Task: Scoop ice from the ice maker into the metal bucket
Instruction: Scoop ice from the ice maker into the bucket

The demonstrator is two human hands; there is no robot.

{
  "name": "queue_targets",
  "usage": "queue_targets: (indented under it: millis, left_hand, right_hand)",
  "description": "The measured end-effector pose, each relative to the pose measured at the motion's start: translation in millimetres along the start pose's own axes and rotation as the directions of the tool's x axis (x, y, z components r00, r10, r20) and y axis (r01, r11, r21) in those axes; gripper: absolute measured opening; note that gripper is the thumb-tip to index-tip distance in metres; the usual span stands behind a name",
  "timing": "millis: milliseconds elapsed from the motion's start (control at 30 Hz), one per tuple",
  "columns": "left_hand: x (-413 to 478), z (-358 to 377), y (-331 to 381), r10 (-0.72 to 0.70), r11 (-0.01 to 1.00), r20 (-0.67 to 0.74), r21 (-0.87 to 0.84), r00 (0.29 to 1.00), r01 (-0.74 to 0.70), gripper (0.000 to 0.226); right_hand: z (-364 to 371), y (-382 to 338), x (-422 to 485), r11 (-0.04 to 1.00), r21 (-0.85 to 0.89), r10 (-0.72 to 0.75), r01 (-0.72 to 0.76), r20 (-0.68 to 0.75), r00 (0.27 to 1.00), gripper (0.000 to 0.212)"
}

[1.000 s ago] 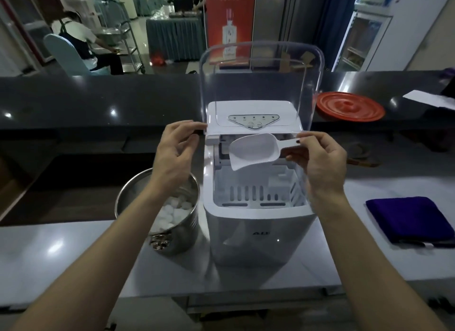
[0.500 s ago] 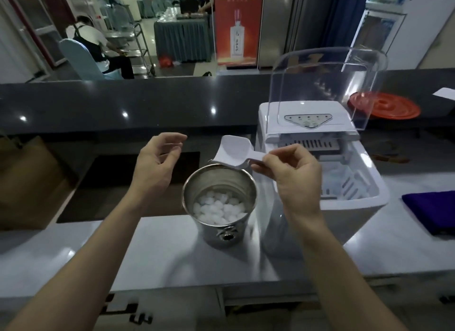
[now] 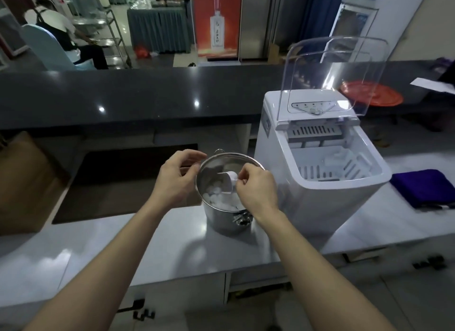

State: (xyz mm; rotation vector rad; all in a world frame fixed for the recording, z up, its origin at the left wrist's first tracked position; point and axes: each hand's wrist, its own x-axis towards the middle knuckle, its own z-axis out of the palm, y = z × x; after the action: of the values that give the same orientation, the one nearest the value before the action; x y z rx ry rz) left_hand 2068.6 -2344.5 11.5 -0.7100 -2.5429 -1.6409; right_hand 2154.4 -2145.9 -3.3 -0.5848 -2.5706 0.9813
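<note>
My right hand (image 3: 256, 190) pinched the scoop (image 3: 229, 181) by its short handle, with the bowl tipped down inside the metal bucket (image 3: 221, 219) on the counter (image 3: 172, 244). I judged the scoop light and rigid, and the ice (image 3: 216, 197) loose and slippery. My left hand (image 3: 176, 180) hovered beside the rim, loosely curled and holding nothing. The bucket was partly filled; the ice maker (image 3: 332, 207) showed little ice

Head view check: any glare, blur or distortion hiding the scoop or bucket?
Head view: wide-angle lens slightly bows the black glossy counter, which carries small glare spots; purple folded cloth at the right edge is smeared; white plastic scoop inside the round metal bucket is soft but readable.
</note>
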Motion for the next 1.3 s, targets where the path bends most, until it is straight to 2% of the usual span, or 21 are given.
queue_targets:
  millis: [133, 400, 533, 733, 933, 1167, 1300]
  left_hand:
    - [0.0, 9.1, 0.3, 0.015, 0.999, 0.049, 0.043, 0.999, -0.017, 0.024]
    - [2.3, 16.0, 5.9, 0.023, 1.0, 0.082, 0.013, 0.996, -0.024, 0.024]
    - [3.2, 16.4, 6.8, 0.031, 0.999, 0.08, 0.005, 0.996, -0.032, 0.026]
    - [7.4, 19.6, 22.7, 0.082, 0.997, 0.072, -0.008, 0.994, -0.082, 0.026]
    - [17.9, 31.0, 59.6, 0.15, 0.988, 0.078, -0.056, 0.986, -0.146, 0.025]
    - [33.0, 79.4, 113.7, 0.25, 0.965, 0.088, -0.097, 0.964, -0.242, 0.024]
    - [36.8, 108.9, 135.6, 0.268, 0.961, 0.094, -0.101, 0.959, -0.258, 0.024]
  right_hand:
    - [1.7, 9.0, -0.5, 0.984, -0.18, 0.015, 0.012, 0.144, 0.989, 0.016]
    - [-1.3, 3.4, 0.4, 0.958, -0.283, 0.05, 0.036, 0.289, 0.956, 0.023]
    - [-2.4, 1.5, 1.3, 0.952, -0.305, 0.055, 0.038, 0.291, 0.955, 0.018]
    - [-30.5, -8.4, -2.0, 0.977, -0.188, -0.067, 0.103, 0.186, 0.98, 0.017]
    - [-89.7, -19.4, 1.2, 0.98, -0.022, -0.196, 0.195, -0.01, 0.981, 0.014]
    - [-167.5, 16.2, 14.9, 0.968, 0.045, -0.234, 0.247, -0.197, 0.952, 0.014]
    - [-194.7, 41.3, 23.7, 0.961, 0.109, -0.224, 0.256, -0.242, 0.944, 0.011]
